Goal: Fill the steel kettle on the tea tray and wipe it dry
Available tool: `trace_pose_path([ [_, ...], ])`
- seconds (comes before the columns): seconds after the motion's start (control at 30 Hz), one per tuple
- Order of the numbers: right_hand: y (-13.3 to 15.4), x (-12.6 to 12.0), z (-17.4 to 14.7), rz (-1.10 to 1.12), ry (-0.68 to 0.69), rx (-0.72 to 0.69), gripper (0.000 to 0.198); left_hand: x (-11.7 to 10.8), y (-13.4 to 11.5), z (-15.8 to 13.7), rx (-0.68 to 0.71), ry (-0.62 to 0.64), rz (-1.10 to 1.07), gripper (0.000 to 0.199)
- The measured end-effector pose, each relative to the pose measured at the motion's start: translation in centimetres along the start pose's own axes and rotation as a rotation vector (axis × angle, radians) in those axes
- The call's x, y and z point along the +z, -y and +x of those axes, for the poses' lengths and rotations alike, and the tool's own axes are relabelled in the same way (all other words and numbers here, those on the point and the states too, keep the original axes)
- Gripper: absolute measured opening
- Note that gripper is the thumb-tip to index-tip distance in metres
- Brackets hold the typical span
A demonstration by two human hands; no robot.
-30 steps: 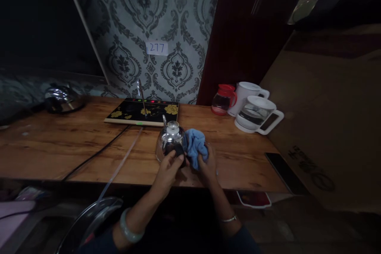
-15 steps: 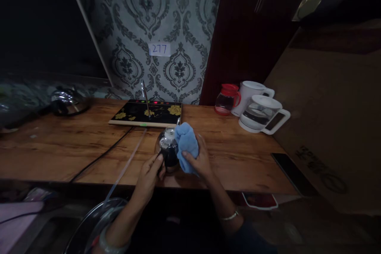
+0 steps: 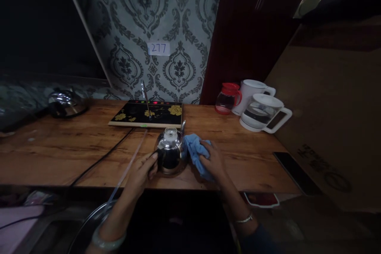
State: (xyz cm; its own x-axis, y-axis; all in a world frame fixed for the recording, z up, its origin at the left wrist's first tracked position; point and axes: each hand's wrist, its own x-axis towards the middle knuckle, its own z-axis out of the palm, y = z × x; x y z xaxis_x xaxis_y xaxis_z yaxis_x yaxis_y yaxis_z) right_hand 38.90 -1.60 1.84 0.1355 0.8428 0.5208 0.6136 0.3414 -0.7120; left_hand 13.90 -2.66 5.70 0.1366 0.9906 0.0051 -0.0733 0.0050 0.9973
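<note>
A shiny metal kettle [image 3: 172,156] with a clear knob on its lid stands near the front edge of the wooden table [image 3: 98,143]. Its spout points away to the right. My left hand [image 3: 145,168] is closed round the kettle's black handle at its left side. In my right hand [image 3: 213,159] is a crumpled blue cloth [image 3: 195,149], gripped between thumb and fingers. The cloth lies close against the kettle's right side; whether it touches there I cannot tell.
Behind the kettle lies a black flowered electric stove [image 3: 149,114] with a thin metal tap. A second kettle [image 3: 65,103] is far left. At right stand a red-lidded glass pot [image 3: 226,99], a white kettle [image 3: 253,84], a glass jug [image 3: 260,114] and a phone [image 3: 296,172].
My right hand and the blue cloth have moved right, off the kettle's upper right side. More of the kettle and its spout shows. My left hand has shifted slightly left on the handle.
</note>
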Motion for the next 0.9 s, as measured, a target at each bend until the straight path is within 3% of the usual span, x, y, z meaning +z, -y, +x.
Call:
trace_pose_path([
  [0.1, 1.4, -0.4, 0.7, 0.14, -0.066, -0.017, 0.045, -0.9, -0.2, 0.5, -0.019, 0.022, -0.014, 0.046],
  [0.2, 1.4, 1.0, 1.0, 0.207, -0.031, -0.048, 0.049, -1.2, -0.2, 0.8, -0.028, 0.02, -0.014, 0.048],
  [0.33, -0.5, 2.8, 0.6, 0.085, 0.113, -0.002, 0.042, -1.0, -0.2, 0.6, -0.063, 0.002, -0.03, 0.044],
  [0.43, -1.1, 2.7, 0.2, -0.04, 0.149, 0.006, 0.042, -1.0, -0.1, 0.4, -0.063, -0.01, 0.009, 0.039],
  [0.57, -1.0, 1.4, 0.3, -0.043, 0.15, 0.023, 0.048, -1.4, 0.1, 0.1, 0.051, -0.09, 0.174, 0.028],
  [0.7, -1.3, -0.1, 1.3, 0.124, 0.056, 0.084, 0.045, -1.6, 0.0, -0.2, 0.202, -0.206, 0.433, 0.018],
  [0.8, -0.7, -0.6, 2.1, 0.248, -0.063, 0.129, 0.039, -1.5, 0.2, 0.1, 0.363, -0.329, 0.609, 0.036],
  [0.9, 0.9, 0.0, 2.7, 0.267, -0.122, 0.079, 0.042, -1.4, 0.7, 0.6, 0.425, -0.242, 0.642, 0.055],
])
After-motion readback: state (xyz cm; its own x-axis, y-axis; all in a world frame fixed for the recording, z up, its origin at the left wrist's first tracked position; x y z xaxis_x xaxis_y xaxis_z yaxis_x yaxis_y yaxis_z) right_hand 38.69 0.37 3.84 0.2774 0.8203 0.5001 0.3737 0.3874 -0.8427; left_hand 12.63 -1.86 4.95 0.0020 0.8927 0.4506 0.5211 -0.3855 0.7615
